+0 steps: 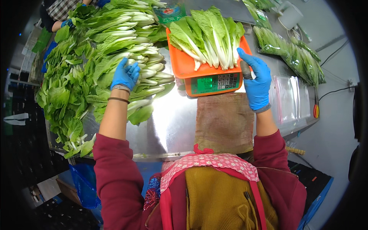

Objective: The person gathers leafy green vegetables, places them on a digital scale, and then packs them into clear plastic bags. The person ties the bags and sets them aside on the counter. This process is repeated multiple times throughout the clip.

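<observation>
Several heads of long-leaf green lettuce (218, 40) lie in the orange tray (184, 74) of a digital scale, leaves pointing away from me. Below the tray, the scale's lit green display (205, 83) and keypad face me. My right hand (258, 79), in a blue glove with a dark cover on the thumb, is at the tray's right edge. Its index finger reaches to the rightmost stalk; no held thing shows clearly. My left hand (125, 75), also blue-gloved, hovers over or rests on the white stalk ends of a large lettuce pile (115, 49), fingers loosely curled and apparently empty.
A damp brown cloth (224, 123) lies on the steel table (175, 126) before the scale. To the right are clear plastic bags (290, 99) and bagged greens (287, 51). Loose leaves (63, 92) cover the table's left side. Another person's gloved hand (67, 23) is at far left.
</observation>
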Tool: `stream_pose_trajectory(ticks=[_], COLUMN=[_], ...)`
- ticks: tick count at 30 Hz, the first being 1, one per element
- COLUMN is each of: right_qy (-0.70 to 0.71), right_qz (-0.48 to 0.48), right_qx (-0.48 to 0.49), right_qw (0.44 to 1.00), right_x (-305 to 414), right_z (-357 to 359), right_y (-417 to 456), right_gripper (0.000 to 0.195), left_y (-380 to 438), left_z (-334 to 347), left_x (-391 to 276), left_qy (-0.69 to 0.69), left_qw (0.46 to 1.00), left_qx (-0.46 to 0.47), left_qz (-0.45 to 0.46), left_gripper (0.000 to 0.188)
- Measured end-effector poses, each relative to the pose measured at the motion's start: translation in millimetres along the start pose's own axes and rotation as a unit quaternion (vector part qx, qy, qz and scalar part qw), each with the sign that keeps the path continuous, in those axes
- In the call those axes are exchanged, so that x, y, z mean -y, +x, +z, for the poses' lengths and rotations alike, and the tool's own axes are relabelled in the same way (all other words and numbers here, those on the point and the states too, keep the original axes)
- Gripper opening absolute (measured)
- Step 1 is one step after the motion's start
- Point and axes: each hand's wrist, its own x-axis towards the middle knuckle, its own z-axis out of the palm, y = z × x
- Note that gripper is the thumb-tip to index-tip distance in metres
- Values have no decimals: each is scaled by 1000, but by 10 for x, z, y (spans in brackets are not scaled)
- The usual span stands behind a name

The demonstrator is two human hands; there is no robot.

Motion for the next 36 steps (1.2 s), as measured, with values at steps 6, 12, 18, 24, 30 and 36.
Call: stream_pose_trajectory(ticks=[6,12,18,24,30,36], right_qy=[89,92,124,134,121,93], right_qz=[49,33,43,89,84,118], right_qx=[11,36,71,157,165,207], right_qw=[995,995,989,974,975,967], right_x=[-175,-352,-459,-524,-477,-387], right_z=[-164,-299,-503,-605,-612,-646], right_y=[-159,-422,-717,-918,-989,-1119], right_gripper=[37,39,40,38,45,49], left_y=[-427,-1357,-1051,-909,-43,730], left_z=[-321,-479,-681,-429,8,112], left_x=[-499,-266,233,672,-17,-153], left_qy=[-239,-270,-119,193,111,-45], left_qw=[959,932,959,981,979,974], left_qx=[139,185,75,16,-43,-121], left_qz=[53,154,244,19,165,185], left_gripper=[22,25,26,52,49,42])
